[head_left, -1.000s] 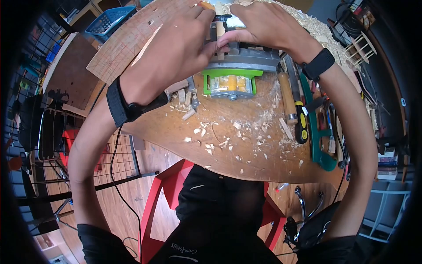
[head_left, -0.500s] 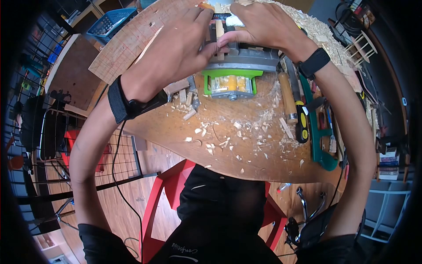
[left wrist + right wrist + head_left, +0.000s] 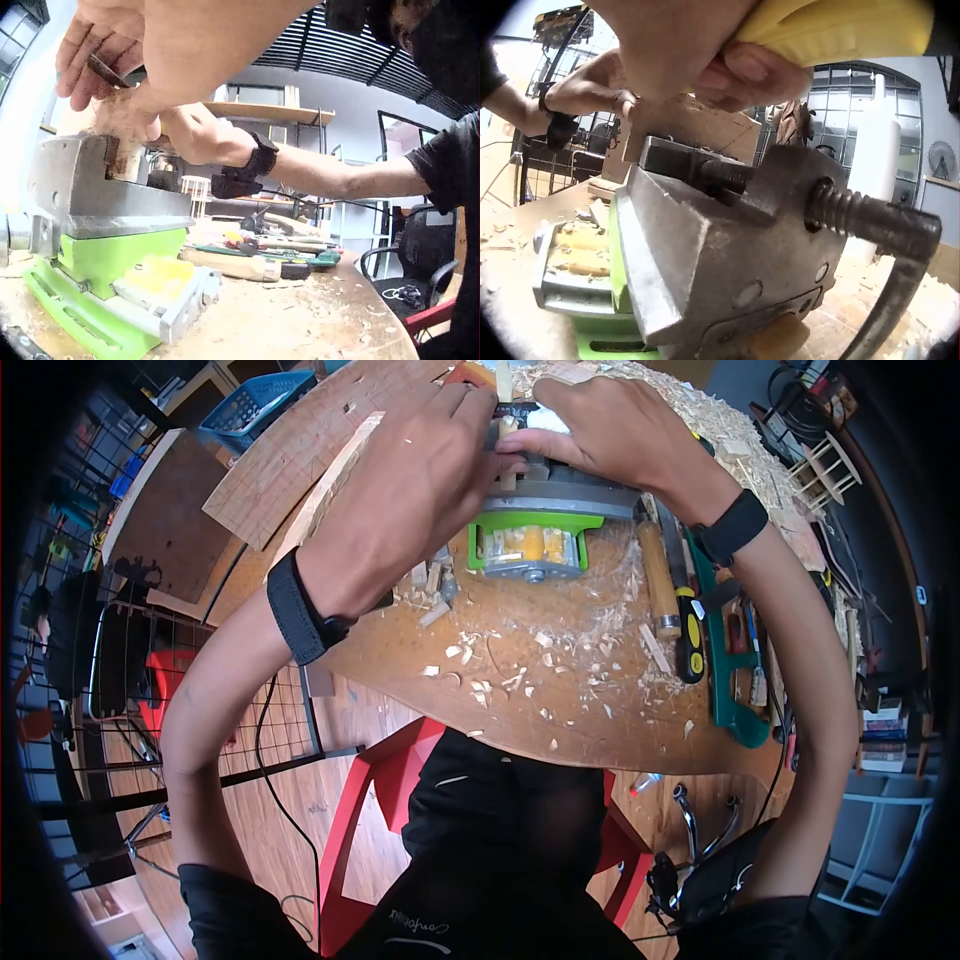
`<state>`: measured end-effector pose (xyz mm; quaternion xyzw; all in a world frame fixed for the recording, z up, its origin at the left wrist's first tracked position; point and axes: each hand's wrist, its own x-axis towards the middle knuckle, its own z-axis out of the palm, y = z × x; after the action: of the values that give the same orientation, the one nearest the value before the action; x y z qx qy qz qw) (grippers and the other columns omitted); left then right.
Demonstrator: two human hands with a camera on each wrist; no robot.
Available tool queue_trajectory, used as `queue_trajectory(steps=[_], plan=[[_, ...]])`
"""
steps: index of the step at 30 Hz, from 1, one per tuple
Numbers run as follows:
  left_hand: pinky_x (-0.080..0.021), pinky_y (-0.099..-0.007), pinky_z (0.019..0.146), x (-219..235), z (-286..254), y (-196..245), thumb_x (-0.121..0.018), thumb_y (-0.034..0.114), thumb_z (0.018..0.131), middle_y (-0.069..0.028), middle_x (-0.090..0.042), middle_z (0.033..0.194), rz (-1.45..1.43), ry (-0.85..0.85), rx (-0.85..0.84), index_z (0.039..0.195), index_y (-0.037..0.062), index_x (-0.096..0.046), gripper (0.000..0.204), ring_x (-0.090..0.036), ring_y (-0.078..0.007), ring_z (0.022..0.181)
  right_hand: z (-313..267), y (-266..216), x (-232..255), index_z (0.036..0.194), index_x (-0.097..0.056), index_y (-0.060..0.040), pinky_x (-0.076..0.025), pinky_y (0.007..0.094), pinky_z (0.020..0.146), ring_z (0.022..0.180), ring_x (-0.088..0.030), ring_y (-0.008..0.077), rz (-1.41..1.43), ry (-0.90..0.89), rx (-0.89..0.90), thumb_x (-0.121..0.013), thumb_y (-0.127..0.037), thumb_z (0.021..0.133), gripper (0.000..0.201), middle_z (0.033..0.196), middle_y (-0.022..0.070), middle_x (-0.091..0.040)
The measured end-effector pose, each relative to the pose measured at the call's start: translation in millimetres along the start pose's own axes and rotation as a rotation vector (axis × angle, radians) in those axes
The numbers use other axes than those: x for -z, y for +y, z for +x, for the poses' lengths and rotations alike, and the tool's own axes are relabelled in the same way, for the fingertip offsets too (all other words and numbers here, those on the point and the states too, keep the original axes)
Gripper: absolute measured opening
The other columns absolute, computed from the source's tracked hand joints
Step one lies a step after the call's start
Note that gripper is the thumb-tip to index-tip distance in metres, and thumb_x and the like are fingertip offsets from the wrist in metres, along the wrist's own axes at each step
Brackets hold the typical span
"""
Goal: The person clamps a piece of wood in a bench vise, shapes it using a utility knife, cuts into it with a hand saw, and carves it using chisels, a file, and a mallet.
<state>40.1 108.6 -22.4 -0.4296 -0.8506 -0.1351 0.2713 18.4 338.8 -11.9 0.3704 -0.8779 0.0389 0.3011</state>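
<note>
A metal vise (image 3: 575,492) on a green base (image 3: 476,545) grips an upright piece of pale wood (image 3: 504,382); it looks broad in the right wrist view. My right hand (image 3: 625,435) grips the yellow handle of a knife (image 3: 832,30) above the vise. Its dark blade (image 3: 109,73) crosses at the wood, and the left hand's fingers curl about its far end. From the left side my left hand (image 3: 405,480) leans in over the vise. Both thumbs meet at the near face of the wood, and the cutting edge is hidden behind the hands.
Shavings and wood scraps (image 3: 480,685) litter the table (image 3: 590,730). To the right lie a wooden-handled tool (image 3: 657,580), a yellow-black handle (image 3: 690,645) and a green tool (image 3: 735,710). A marked board (image 3: 270,470) and a blue basket (image 3: 255,410) are at the back left.
Both hands have shifted slightly right, and the thumbs have slid a little farther up the wood. More of the wood's upper end shows between the hands. The left forearm has swung right.
</note>
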Motion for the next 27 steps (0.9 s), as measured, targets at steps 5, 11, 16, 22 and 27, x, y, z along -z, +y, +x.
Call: queue_trajectory(steps=[5,11,16,22,27], plan=[[-0.047,-0.0472,0.091,2.3,10.5,-6.8,-0.071,0.014,0.088,-0.024,-0.058,0.122,0.021,0.055,-0.154,0.132,-0.0024,-0.049,0.052,-0.057,-0.0422,0.111,6.5,6.4,7.6,0.094,-0.063,0.0027,-0.055,0.0475,0.066,0.073,-0.067,0.0423,-0.053,-0.018,-0.02,-0.06,-0.064,0.088,0.067,0.078,0.0244,-0.067],[-0.047,-0.0461,0.092,3.6,11.4,-9.6,-0.072,0.013,0.086,-0.023,-0.059,0.121,0.021,0.045,-0.116,0.131,-0.0025,-0.052,0.051,-0.057,-0.0415,0.11,7.5,12.9,-0.8,0.092,-0.063,0.002,-0.055,0.0456,0.068,0.074,-0.068,0.0402,-0.079,-0.029,0.035,-0.062,-0.064,0.086,0.066,0.079,0.0232,-0.067],[-0.047,-0.0444,0.103,17.7,17.8,0.1,-0.069,0.024,0.091,-0.0395,-0.053,0.128,0.019,-0.086,-0.014,0.132,-0.0212,-0.043,0.067,-0.054,-0.0476,0.119,7.6,13.5,-0.3,0.089,-0.063,0.0029,-0.054,0.0454,0.07,0.076,-0.067,0.0398,0.01,0.002,0.041,-0.061,-0.067,0.085,0.07,0.079,0.0233,-0.066],[-0.048,-0.0446,0.101,19.8,17.6,0.0,-0.069,0.023,0.09,-0.0392,-0.056,0.124,0.029,-0.069,-0.061,0.131,-0.0214,-0.044,0.065,-0.056,-0.0477,0.117,6.7,10.1,2.2,0.088,-0.063,0.0028,-0.055,0.0458,0.071,0.075,-0.067,0.0407,0.016,-0.067,-0.002,-0.06,-0.068,0.086,0.071,0.08,0.024,-0.066],[-0.049,-0.0453,0.098,20.9,17.9,2.0,-0.069,0.022,0.09,-0.0381,-0.057,0.122,-0.013,-0.08,-0.044,0.127,-0.0208,-0.047,0.061,-0.057,-0.0473,0.114,7.3,6.1,3.5,0.091,-0.064,0.002,-0.055,0.0468,0.071,0.076,-0.068,0.0421,0.017,-0.084,-0.025,-0.059,-0.068,0.086,0.071,0.08,0.0246,-0.067]])
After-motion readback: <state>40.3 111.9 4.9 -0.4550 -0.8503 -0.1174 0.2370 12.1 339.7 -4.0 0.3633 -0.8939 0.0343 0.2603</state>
